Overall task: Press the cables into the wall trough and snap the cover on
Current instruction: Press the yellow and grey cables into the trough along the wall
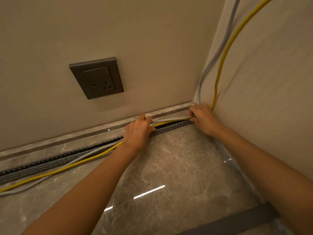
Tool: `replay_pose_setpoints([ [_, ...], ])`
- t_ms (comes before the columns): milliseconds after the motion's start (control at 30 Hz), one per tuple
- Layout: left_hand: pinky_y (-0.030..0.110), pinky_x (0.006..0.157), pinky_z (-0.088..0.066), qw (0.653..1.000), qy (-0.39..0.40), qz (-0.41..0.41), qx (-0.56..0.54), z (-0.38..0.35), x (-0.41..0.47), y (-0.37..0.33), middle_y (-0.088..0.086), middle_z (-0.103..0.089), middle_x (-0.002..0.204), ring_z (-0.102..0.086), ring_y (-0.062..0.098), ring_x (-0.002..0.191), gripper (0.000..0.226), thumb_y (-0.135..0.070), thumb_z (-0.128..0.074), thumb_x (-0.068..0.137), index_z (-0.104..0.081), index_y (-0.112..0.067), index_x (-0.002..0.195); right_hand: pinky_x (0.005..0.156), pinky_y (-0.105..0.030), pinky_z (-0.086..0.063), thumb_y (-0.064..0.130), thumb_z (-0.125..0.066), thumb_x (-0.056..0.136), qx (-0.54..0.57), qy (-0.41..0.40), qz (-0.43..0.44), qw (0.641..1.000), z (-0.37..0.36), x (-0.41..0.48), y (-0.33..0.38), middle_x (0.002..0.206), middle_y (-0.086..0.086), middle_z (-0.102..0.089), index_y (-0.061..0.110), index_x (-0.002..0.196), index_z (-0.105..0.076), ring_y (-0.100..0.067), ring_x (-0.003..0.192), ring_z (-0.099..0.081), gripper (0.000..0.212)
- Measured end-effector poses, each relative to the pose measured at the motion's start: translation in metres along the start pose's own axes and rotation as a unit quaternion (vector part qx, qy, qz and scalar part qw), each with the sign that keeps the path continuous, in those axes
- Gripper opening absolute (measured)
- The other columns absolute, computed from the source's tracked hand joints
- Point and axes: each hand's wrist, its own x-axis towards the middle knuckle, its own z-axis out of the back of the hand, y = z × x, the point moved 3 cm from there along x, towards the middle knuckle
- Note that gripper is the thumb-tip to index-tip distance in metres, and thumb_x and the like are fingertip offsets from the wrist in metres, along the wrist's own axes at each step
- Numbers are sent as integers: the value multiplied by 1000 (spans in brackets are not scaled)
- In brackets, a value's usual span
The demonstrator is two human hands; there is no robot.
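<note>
Grey cable (171,118) and yellow cable (94,156) pinched by left hand (138,131) and right hand (204,117) above trough (171,128); springy slack judged best held close to channel.

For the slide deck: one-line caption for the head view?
Left hand and right hand press yellow cable and grey cable toward slotted grey floor trough at the corner.

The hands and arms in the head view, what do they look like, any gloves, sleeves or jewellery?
Both are bare: the left hand and right hand wear no gloves, and no rings or watch show. Both forearms are uncovered right to the bottom edge of the picture, so no sleeve is visible.
</note>
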Motion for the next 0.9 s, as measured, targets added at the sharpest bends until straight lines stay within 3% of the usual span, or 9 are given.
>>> replay_pose_setpoints([
  [200,38,88,-37,1000,-9,11,12,-1,9,-2,11,-58,110,-49,30,105,24,-26,-57,89,-65,-8,102,82,-32,-39,4,-63,78,28,36,-30,998,-1,9,-8,88,-18,-60,9,76,-62,-31,100,-51,6],
  [400,40,75,-46,996,8,20,-81,-2,5,-2,17,-63,107,-58,37,96,22,-21,-52,92,-59,-6,107,87,-33,-45,-1,-58,80,59,41,-68,995,-4,14,-11,106,-22,-61,3,91,-64,-33,100,-58,13],
  [500,41,71,-46,993,4,38,-108,-3,2,1,17,-63,104,-58,37,92,20,-22,-54,91,-54,-5,102,85,-34,-48,-4,-61,79,141,55,-75,986,1,11,-10,104,-23,-65,4,86,-59,-33,99,-61,11],
  [667,41,74,-47,983,-4,-23,-184,-1,4,-11,18,-59,101,-55,34,89,16,-15,-56,90,-57,0,95,63,-12,-32,-7,-64,76,157,74,-86,981,4,13,-9,98,-22,-66,-7,84,-64,-19,84,-54,7],
  [800,40,74,-46,982,0,-19,-190,-1,9,-11,19,-61,96,-56,34,87,14,-11,-55,90,-60,2,87,76,-20,-34,-5,-58,81,137,60,-89,985,0,13,-10,100,-20,-64,-4,86,-67,-21,88,-54,10],
  [900,43,70,-46,992,-5,-56,-115,-4,10,-17,20,-57,98,-55,34,86,14,-5,-51,90,-61,3,85,81,-26,-38,-3,-54,84,100,36,-88,990,-6,11,-9,104,-21,-60,-1,88,-69,-28,94,-55,15],
])
